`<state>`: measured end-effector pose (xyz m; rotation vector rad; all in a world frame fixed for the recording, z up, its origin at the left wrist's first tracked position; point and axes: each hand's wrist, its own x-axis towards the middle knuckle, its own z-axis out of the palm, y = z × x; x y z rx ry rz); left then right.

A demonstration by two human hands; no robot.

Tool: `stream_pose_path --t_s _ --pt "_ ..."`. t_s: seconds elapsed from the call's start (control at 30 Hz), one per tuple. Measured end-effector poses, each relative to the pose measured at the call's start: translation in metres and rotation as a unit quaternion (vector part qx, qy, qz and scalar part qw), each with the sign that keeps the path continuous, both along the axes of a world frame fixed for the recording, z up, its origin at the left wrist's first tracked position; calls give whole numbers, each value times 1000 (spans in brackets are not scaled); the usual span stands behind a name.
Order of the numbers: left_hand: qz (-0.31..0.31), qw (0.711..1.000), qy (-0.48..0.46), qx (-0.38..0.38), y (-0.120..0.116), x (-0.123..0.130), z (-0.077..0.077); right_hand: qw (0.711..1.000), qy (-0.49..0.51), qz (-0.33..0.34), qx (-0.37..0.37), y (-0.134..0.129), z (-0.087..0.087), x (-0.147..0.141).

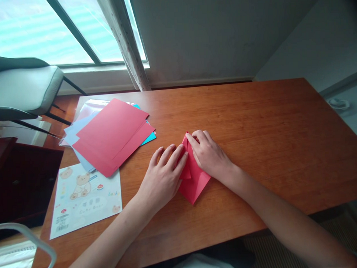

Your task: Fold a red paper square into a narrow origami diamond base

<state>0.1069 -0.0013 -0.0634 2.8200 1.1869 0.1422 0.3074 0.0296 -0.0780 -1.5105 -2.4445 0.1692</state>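
A folded piece of red paper [194, 186] lies on the wooden table [254, 131], one pointed corner toward me and a narrow tip at the far end. My left hand [165, 175] rests over its left side, the fingers spread and the fingertips on a folded flap. With the index finger at the far tip, my right hand [210, 154] touches the paper's upper right part, its other fingers curled. Part of the paper is hidden beneath both hands.
Red sheets [114, 132] lie fanned over blue and white ones at the table's left. Nearer me is a white bear-print sheet [87, 196]. A pale chair [21, 88] stands beyond the left edge, by the window. A white curved tube [32, 237] is at lower left.
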Motion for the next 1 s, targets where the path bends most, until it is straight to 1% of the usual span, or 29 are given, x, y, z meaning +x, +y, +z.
stream_pose_path --t_s 0.2,0.8,0.9,1.0 --pt "1 1000 -2 1 0 0 0 999 -32 -1 2 1 1 -2" --pt "3 1000 1 -2 0 0 0 998 -57 -26 -25 5 10 -9" --pt "3 1000 2 -6 0 0 0 998 -44 -23 -29 7 9 -7" --pt "2 1000 -2 -3 0 0 0 999 1 -24 -36 13 8 -1"
